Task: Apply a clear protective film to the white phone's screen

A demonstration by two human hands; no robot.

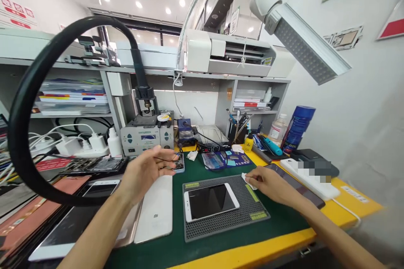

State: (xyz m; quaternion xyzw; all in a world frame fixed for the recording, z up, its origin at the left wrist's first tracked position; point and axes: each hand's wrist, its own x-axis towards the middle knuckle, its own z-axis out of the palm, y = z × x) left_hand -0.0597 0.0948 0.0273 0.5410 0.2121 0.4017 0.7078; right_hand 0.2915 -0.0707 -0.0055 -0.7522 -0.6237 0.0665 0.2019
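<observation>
A white smartphone (211,202) with a dark screen lies face up on a grey perforated mat (227,221). At the mat's upper right corner, my right hand (265,181) pinches a small white tissue (248,180). My left hand (150,169) is raised over the left side of the bench, its fingers apart and nothing visible in it. Close behind its fingertips lies an opened phone (179,163) with its inside showing. Below the left hand a white Mi back cover (156,212) rests on the green work surface (176,248).
Several phones and panels are stacked at left, under a black hose (19,134) that loops in front. A hot-air station (147,138) stands behind. A white power strip (311,178) lies at right, beneath a lamp (311,42). A yellow bottle (248,143) stands behind the mat.
</observation>
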